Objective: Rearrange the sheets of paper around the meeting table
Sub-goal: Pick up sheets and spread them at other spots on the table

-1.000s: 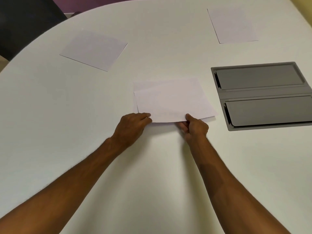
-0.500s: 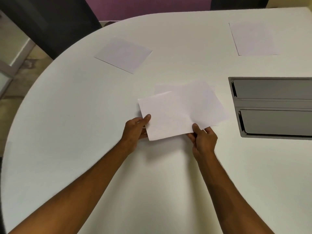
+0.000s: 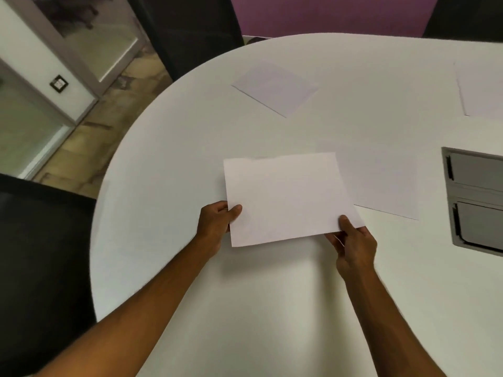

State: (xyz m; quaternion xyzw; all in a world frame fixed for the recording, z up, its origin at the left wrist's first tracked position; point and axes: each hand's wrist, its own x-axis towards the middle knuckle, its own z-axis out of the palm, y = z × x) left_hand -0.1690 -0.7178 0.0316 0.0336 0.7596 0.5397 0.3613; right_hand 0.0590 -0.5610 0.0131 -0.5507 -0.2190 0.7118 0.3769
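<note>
I hold a white sheet of paper [image 3: 288, 197] just above the white meeting table [image 3: 245, 308]. My left hand [image 3: 216, 227] pinches its lower left edge and my right hand [image 3: 353, 246] pinches its lower right corner. A second sheet [image 3: 383, 186] lies flat on the table to the right, partly covered by the held one. Farther back lies a third sheet [image 3: 275, 87], angled. Another sheet [image 3: 481, 91] shows at the far right, cut off by the frame.
A grey recessed cable box [image 3: 476, 200] with two lids sits in the table at the right. A black chair [image 3: 43, 254] stands at the table's left edge, another dark chair [image 3: 187, 31] behind. Tiled floor and a glass partition [image 3: 40, 91] lie to the left.
Both hands have lifted the top sheet off the one beneath and carried it left. The lower sheet stays on the table. My view has swung left, showing chair and floor.
</note>
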